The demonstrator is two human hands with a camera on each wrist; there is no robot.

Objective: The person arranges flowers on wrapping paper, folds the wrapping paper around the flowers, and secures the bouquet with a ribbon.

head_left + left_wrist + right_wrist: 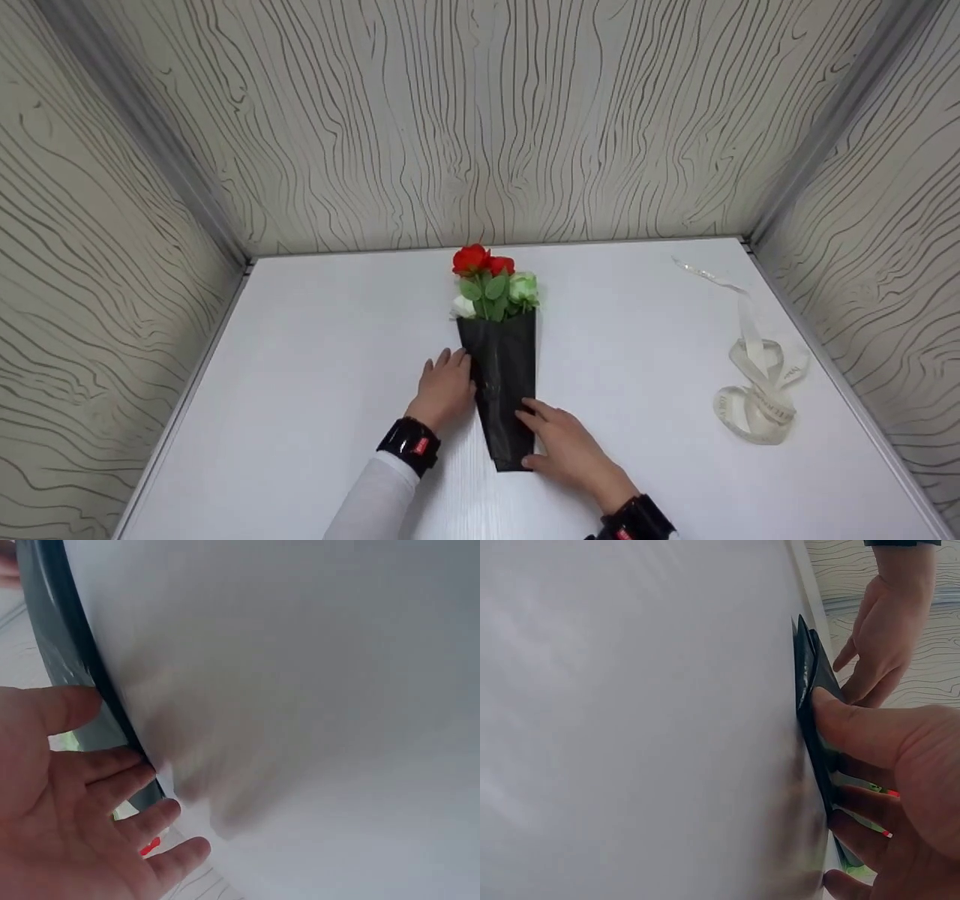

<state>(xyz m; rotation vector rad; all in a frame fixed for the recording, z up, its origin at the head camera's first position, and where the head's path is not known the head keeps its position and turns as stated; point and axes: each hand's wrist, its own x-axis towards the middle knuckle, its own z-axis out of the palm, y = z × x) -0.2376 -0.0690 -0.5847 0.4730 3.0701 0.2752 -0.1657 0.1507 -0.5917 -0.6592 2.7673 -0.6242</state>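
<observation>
A bouquet lies on the white table, its stems covered by a black paper wrap [504,382] that narrows toward the person. From the wide end show red roses [472,260], a pale green rose [523,289], a white flower [463,307] and green leaves [493,289]. My left hand [444,390] touches the wrap's left edge, fingers spread and fairly straight in the left wrist view. Along the lower right edge rests my right hand [566,446]; in the right wrist view its thumb [855,724] touches the wrap near the narrow end, the fingers extended along the edge.
A looped cream ribbon [769,405] with printed lettering lies at the table's right, its thin tail [709,276] stretching toward the back. Panels with a wood-grain line pattern [480,127] stand behind and at both sides of the white table [315,360].
</observation>
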